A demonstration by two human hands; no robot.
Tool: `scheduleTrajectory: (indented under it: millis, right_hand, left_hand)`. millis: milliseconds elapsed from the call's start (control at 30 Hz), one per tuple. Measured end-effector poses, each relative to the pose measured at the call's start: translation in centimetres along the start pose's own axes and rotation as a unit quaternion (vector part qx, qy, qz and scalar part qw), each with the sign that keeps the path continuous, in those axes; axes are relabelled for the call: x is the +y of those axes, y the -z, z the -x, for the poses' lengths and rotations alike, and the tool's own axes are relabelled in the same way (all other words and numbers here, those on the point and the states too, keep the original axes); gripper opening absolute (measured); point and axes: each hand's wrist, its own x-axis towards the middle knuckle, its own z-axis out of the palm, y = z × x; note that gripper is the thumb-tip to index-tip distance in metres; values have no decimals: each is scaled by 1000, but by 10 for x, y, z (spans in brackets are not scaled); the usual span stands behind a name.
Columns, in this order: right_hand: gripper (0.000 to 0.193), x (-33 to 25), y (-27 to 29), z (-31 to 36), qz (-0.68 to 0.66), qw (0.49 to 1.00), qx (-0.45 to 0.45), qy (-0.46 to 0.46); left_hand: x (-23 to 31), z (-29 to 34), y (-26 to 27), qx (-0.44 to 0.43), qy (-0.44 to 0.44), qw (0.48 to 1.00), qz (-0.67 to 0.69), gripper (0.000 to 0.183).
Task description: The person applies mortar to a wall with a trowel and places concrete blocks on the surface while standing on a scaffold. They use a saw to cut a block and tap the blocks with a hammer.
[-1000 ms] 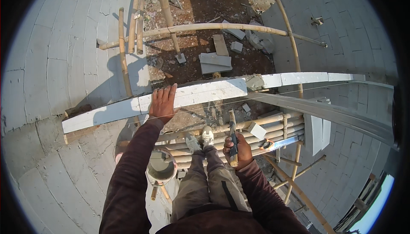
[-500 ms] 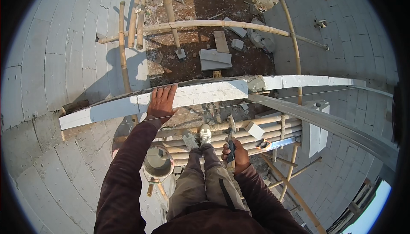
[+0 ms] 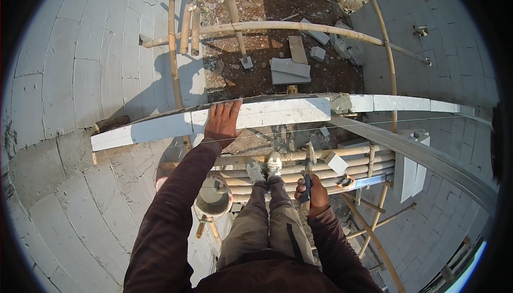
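Note:
My left hand [image 3: 223, 120] lies on the row of white blocks [image 3: 283, 113], fingers stretched over its top edge and palm against the near face. A thin taut string [image 3: 299, 130] runs along the near side of the row, close to that wrist. Lower and to the right, my right hand [image 3: 314, 192] is closed around a narrow tool with a dark grip [image 3: 306, 186], held upright in front of my legs. Its upper part looks pale and crusted; I cannot make out its exact kind.
Under my feet are bamboo poles [image 3: 246, 182]. A bucket of grey mortar [image 3: 212, 194] stands at left, with a hand saw [image 3: 368, 181] and small white block [image 3: 335, 162] at right. A long metal beam [image 3: 411, 154] slants across the right. Rubble ground [image 3: 256, 26] lies beyond the wall.
The whole view has shifted, so the scene sits further right in the picture. My left hand keeps its place on the blocks, and my right hand still grips the tool.

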Motion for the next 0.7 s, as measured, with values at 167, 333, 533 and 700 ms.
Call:
scheduleTrajectory:
  millis: [167,333,533,700]
  right_hand:
    - [27,-1,9,3,-27,1000,-2,7]
    - [32,13,16,-1,25,999,28,14]
    - [30,18,27,9,-5,999,30,24]
    - [25,18,29,22,57,997,24,39]
  left_hand:
    - [9,-4,0,-8,9,1000,-5,97]
    - [0,1,-4,12,5,1000,-16,99]
    - [9,-4,3,-7,0,1000,-26,102]
    - [3,-1,2,-10,-9,999,-43,112]
